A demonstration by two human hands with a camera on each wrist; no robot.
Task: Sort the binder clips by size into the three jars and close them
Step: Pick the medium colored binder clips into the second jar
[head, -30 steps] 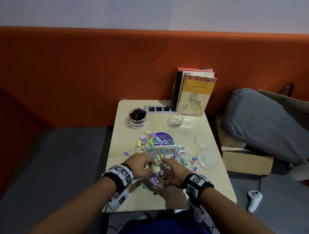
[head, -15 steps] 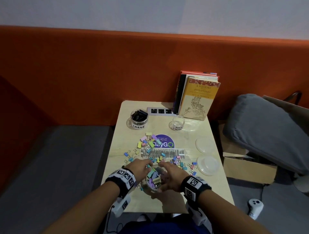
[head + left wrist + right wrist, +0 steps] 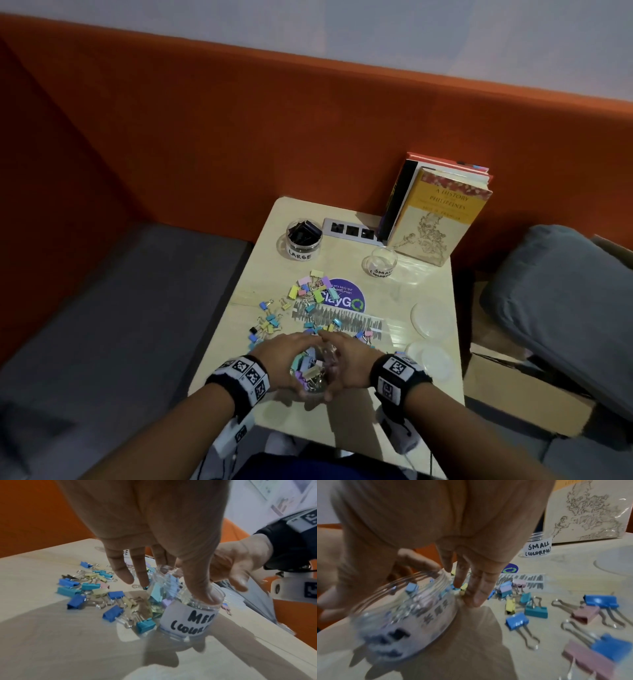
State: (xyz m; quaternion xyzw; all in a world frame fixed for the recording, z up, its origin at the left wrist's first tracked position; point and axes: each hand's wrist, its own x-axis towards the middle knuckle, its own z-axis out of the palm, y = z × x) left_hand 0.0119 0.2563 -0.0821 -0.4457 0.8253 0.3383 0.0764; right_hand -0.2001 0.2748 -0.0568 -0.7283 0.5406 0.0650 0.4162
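Note:
A clear jar (image 3: 313, 373) labelled MED (image 3: 188, 616) stands tilted near the table's front edge, holding several coloured clips. My left hand (image 3: 282, 358) holds it, thumb (image 3: 204, 596) on the near rim and fingers (image 3: 139, 573) reaching down past the far side. My right hand (image 3: 347, 359) lies against the jar's other side, its straight fingers (image 3: 475, 596) touching the table. Loose coloured clips (image 3: 308, 296) lie scattered beyond the hands. The LARGE jar (image 3: 303, 240) holds black clips. The SMALL jar (image 3: 379, 262) looks empty.
Two clear lids (image 3: 431, 318) (image 3: 430, 359) lie at the table's right edge. Books (image 3: 442, 212) and a power strip (image 3: 352, 231) stand along the back. A grey cushion (image 3: 565, 301) and a cardboard box (image 3: 513, 387) are to the right of the table (image 3: 411, 284).
Both hands have stayed around the medium jar and closed in more tightly over it. The head view has tilted and shifted a little.

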